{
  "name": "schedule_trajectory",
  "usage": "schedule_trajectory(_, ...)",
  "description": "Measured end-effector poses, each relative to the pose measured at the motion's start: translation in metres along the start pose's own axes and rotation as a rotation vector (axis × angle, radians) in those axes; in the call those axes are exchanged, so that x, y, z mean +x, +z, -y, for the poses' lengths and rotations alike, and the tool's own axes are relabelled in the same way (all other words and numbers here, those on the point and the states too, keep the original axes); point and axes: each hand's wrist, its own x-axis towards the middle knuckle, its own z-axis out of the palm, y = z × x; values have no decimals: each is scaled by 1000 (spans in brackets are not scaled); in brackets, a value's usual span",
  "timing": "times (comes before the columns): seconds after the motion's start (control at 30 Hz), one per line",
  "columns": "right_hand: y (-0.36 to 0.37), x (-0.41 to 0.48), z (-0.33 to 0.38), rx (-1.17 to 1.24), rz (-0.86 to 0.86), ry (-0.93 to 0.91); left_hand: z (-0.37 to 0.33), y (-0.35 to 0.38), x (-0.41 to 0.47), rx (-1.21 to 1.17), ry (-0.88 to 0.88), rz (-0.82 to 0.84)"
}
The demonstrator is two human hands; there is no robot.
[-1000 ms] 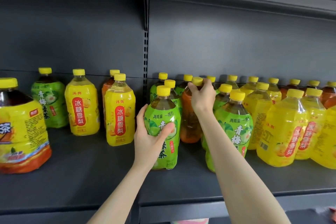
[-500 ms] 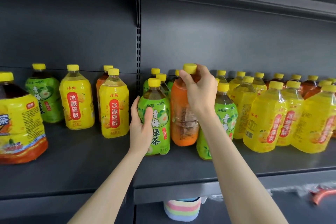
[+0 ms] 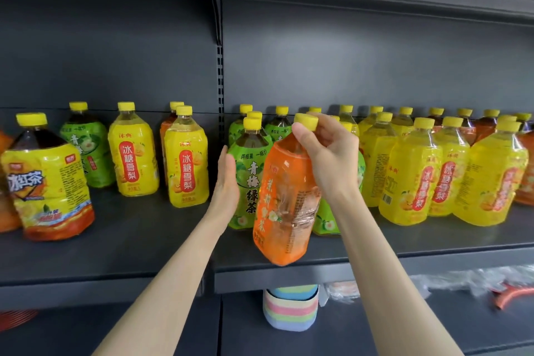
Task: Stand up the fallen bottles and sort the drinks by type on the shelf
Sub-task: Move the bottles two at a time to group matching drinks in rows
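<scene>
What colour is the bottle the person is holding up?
The bottle is orange, cap yellow; head view.

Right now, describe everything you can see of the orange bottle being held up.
The orange bottle is clear plastic, wrapped in an orange label with printed characters and a small white flower, and topped by a yellow cap. The right hand grips its neck and cap, holding it tilted, top leaning right, base over the front edge of the shelf, apparently lifted clear. It hangs in front of a green bottle; whether they touch cannot be told.
</scene>
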Motion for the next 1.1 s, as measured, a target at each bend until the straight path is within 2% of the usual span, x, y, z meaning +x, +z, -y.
schedule_trajectory(0.07, 0, -4, 2, 54, 38, 10, -3, -6, -13, 32, -13, -40)
schedule_trajectory(0.13, 1, -7, 6, 116, 92, 15, -7, -12, -38, 103, 90, -105)
schedule_trajectory(0.2, 6, -12, 10, 186, 147, 19, -14, -16, -62, 106, 135, -7)
schedule_trajectory(0.27, 16, -17, 14, 265, 200, 23, -22, -21, -78, -10, 71, 164)
schedule_trajectory(0.33, 27, -23, 15, 331, 250, 8, -27, -31, -85, -66, 33, 205)
schedule_trajectory(0.47, 55, -36, 15, 409, 332, 20, -26, -61, -98, -40, 71, 95)
schedule_trajectory(0.6, 91, -42, 16, 388, 379, 69, -26, -89, -99, 16, 126, -55)
schedule_trajectory(0.8, 154, -80, -10, 391, 459, 304, -20, -139, -75, 93, 168, -210)
schedule_trajectory(0.9, 194, -104, -18, 438, 412, 388, -12, -171, -64, 115, 178, -187)
schedule_trajectory(1.0, 233, -115, -10, 473, 290, 372, -6, -208, -56, 124, 142, -79)
schedule_trajectory(1.1, 263, -121, -5, 476, 208, 356, 1, -249, -53, 316, 182, -32)
